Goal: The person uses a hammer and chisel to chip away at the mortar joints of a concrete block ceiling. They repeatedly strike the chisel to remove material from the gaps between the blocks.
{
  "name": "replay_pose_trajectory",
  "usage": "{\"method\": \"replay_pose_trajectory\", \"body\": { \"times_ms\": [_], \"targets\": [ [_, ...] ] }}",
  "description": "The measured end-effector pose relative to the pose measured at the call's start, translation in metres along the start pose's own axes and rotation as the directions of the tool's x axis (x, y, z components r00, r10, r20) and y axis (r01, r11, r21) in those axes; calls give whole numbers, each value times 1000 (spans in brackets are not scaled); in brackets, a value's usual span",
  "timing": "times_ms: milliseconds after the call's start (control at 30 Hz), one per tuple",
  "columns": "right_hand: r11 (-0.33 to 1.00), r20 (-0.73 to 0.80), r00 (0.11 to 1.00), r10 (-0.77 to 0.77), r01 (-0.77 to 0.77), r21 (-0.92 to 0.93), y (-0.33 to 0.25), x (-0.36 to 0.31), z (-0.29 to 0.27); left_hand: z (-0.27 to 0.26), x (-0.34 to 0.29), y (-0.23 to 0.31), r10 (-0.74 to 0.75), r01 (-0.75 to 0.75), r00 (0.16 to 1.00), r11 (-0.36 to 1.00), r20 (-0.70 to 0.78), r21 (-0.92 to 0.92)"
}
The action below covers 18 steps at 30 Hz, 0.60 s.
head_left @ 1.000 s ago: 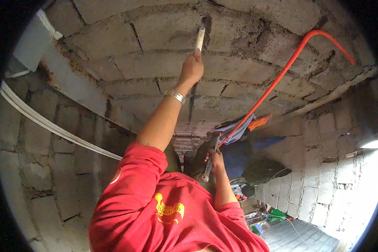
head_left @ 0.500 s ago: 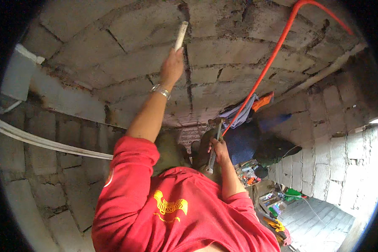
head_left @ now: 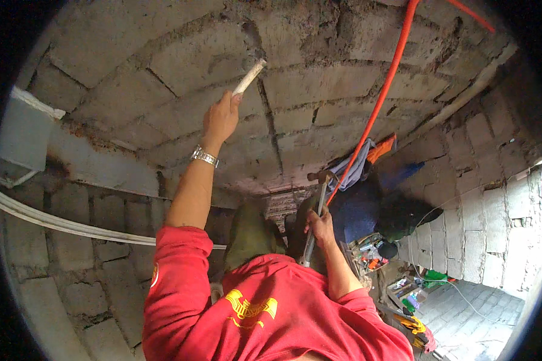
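Note:
My left hand (head_left: 221, 120), with a metal-band watch on its wrist, is closed around the lower end of a short whitish pipe or stick (head_left: 249, 77). The far tip of this piece is at a dark vertical groove (head_left: 267, 114) in the block wall; whether it touches is hard to tell. Lower and to the right, my right hand (head_left: 321, 227) grips a hammer (head_left: 323, 191) by its handle. The hammer's head points away from me, well apart from the wall piece.
An orange-red flexible conduit (head_left: 384, 90) runs up the wall at right. Grey and orange cloths (head_left: 356, 165) hang beside it. Tools and small items lie in an open box (head_left: 367, 253). White pipes (head_left: 72, 222) cross the left side. Blockwork (head_left: 457, 228) stands at right.
My left hand has shifted left and down in view, and the whitish piece leans further to the right. The hammer remains in my right hand, slightly further right. The whole view has shifted a little.

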State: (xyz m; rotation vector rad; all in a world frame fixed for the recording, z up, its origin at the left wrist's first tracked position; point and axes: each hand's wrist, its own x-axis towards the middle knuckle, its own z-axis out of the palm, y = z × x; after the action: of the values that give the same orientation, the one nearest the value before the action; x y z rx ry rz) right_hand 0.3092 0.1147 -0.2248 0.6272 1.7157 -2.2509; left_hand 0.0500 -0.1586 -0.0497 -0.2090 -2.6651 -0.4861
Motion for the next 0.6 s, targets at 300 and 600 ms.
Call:
{"method": "replay_pose_trajectory", "body": {
  "times_ms": [300,600],
  "targets": [
    [774,15,793,-609,598,-208,-130,9,78,11,-6,7,-123,124,992,991,7,-52],
    [522,94,806,-585,462,-717,-174,162,116,19,4,18,-125,130,991,980,41,-148]
  ]
}}
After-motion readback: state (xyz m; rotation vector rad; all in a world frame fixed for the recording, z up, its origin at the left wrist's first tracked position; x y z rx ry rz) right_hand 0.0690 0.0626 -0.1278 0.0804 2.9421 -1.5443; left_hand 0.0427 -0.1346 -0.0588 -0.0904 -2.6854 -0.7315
